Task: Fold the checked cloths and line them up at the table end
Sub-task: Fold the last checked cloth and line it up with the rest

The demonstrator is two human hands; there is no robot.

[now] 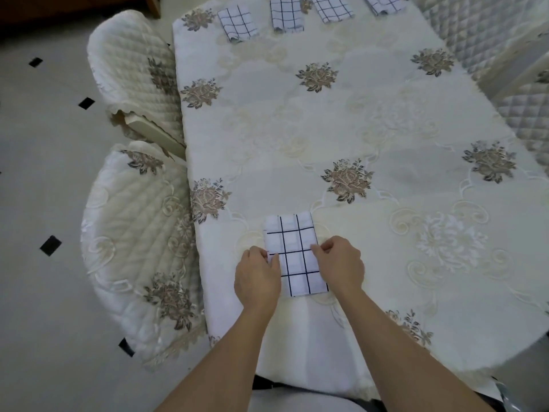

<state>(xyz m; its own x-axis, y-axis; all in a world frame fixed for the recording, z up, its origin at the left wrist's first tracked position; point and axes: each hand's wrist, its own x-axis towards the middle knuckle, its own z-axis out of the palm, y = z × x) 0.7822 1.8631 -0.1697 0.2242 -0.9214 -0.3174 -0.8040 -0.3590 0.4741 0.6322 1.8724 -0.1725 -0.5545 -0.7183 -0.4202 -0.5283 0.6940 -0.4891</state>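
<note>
A white cloth with a dark check point(294, 251) lies folded into a narrow rectangle on the table near me. My left hand point(258, 278) pinches its left edge and my right hand point(341, 264) pinches its right edge, about halfway along the cloth. At the far end of the table several folded checked cloths lie in a row: one at the left point(237, 22), one beside it point(286, 14), a third point(332, 7) and a fourth point(384, 3) partly cut off by the frame's top edge.
The table wears a cream tablecloth with brown embroidered flowers point(356, 120). Two quilted cream chairs point(139, 72) point(139, 242) stand along the left side, and grey quilted chairs point(517, 114) stand on the right. The floor point(44, 173) is pale tile with black diamonds.
</note>
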